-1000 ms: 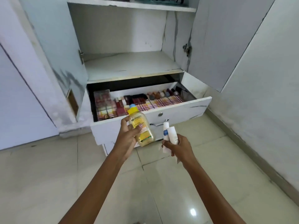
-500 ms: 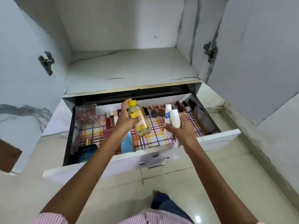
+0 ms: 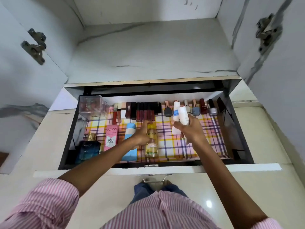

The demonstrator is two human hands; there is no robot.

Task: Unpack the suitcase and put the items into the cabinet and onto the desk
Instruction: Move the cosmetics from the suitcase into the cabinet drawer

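Head view: the left hand (image 3: 140, 137) curls round the neck of the clear yellow plastic bottle (image 3: 151, 146). Half a second ago the bottle hung above the open white cabinet drawer (image 3: 165, 168). Now it lies on the plaid liner (image 3: 206, 142), just beside a light-blue tube (image 3: 130, 151). The right hand (image 3: 192, 131) grips two white plastic tubes (image 3: 181, 115) over the drawer; these likely go in next.

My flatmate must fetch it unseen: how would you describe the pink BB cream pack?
Look in the open white drawer, front left. Between the dark blue perfume bottle and the light blue tube lies the pink Pond's BB cream pack, the only pink pack.
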